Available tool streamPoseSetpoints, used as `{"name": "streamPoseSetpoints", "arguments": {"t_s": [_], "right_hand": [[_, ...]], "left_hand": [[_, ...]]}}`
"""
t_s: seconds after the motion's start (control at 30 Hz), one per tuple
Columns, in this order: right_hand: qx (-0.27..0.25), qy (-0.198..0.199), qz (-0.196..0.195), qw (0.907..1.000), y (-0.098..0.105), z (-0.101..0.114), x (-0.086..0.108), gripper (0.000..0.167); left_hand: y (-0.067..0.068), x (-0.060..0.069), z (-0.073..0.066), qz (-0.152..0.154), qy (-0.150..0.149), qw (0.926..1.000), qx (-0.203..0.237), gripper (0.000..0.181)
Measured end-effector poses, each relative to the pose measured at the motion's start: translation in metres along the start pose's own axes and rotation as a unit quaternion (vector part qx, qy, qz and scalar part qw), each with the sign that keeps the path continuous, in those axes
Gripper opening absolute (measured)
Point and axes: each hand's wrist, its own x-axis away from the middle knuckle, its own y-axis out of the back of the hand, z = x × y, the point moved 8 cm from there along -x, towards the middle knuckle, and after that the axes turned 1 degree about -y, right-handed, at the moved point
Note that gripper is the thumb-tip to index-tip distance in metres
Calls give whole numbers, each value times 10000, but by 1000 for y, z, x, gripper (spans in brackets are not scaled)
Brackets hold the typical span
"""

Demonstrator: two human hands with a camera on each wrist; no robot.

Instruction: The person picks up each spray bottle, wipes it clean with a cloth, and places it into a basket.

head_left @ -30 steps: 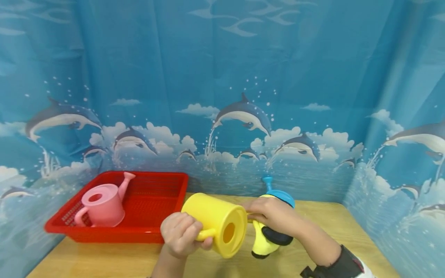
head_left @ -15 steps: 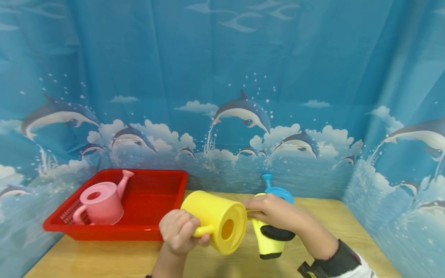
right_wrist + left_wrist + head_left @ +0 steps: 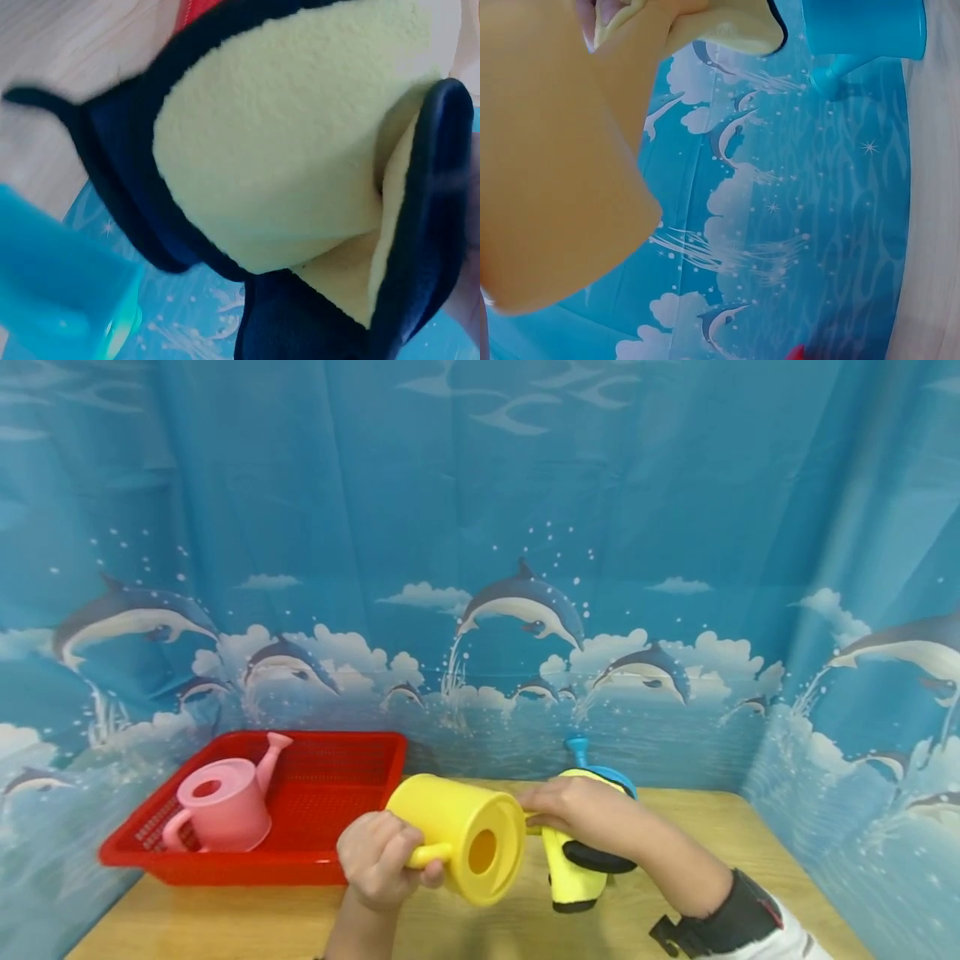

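My left hand grips the handle of a yellow toy watering can, held above the table and tipped on its side, its top opening facing me. My right hand holds a yellow cloth with black edging at the can's right side, where the spout seems to be; fingers and cloth hide most of that part. In the right wrist view the cloth hangs in folds and fills most of the picture. The can's body looms large and blurred in the left wrist view.
A red plastic basket stands at the left on the wooden table, with a pink watering can upright in it. Behind my right hand stands a blue watering can, partly hidden. A dolphin-print curtain borders the table.
The yellow watering can has shifted slightly left. The cloth's hanging end has swung and changed its folds beneath my right hand. Both hands keep their hold.
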Motion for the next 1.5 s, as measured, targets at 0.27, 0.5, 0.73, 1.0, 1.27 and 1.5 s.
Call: {"name": "streamPoseSetpoints", "arguments": {"t_s": [0.27,0.5,0.73,1.0,1.27,1.5], "right_hand": [[95,-475,560,9973,-4,-11,10,27],[387,-517,319,9974,7,-11,18,31],[1442,-832,6,9860,12,-16,30,45],[1273,-734,-1102,9830,14,-14,52,52],[1231,-1036,-1976,9670,19,-20,73,51],[1494,-1364,-2326,9513,21,-27,91,40]], "left_hand": [[-3,-1,2,93,-49,9999,109,54],[2,8,5,211,216,9994,-170,54],[13,22,22,406,803,9932,-741,58],[15,30,36,789,1297,9799,-1293,61],[19,35,43,851,1535,9719,-1571,62],[21,39,47,933,1627,9679,-1673,62]]}}
